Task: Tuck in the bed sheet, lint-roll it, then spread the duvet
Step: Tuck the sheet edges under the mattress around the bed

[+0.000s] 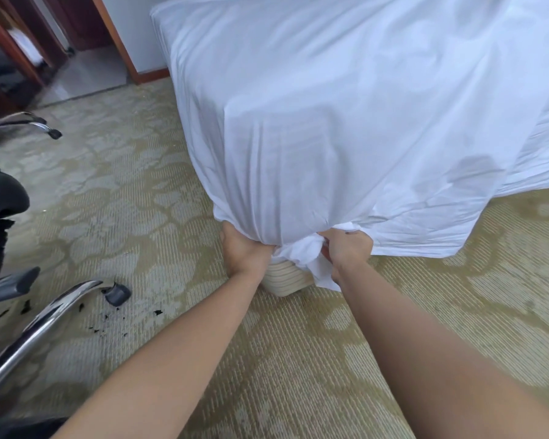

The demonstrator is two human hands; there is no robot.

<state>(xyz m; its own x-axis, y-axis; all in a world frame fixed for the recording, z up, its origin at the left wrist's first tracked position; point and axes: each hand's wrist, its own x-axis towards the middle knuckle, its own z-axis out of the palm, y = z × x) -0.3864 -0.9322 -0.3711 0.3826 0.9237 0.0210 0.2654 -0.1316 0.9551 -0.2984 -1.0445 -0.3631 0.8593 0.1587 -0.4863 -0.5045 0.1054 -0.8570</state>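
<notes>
**Sheet gathered at the bed corner, tuck not yet made**

A patterned beige-and-green carpet [146,191] was spread across the floor, and on it stood the bed, its mattress [298,74] wholly draped in a thin white cotton bed sheet [346,128]. The sheet was pulled fairly smooth over the near corner, while along the right side its edge was left hanging loose and wrinkled down to the carpet. Below the corner a striped cream bed base [282,280] was exposed. A chrome-legged office chair [45,315] with black castors was seen at the left, well apart from the bed, with dark flecks scattered on the carpet near it.

The left hand [241,248] was pressed up against the underside of the corner, its fingers hidden beneath the cloth, so it could not be told whether anything was gripped. A bunched twist of sheet was held by the right hand [347,248], whose fingers [330,247] were curled round the gathered fabric just beside the corner.

The sheet was judged light, soft and limp, likely to slide and crease rather than hold a fold. It would best be taken at its gathered hem, close to the corner, and kept taut while pushed between mattress and base. The tucking step was judged to be in hand, with lint-rolling and the duvet not yet begun.
</notes>
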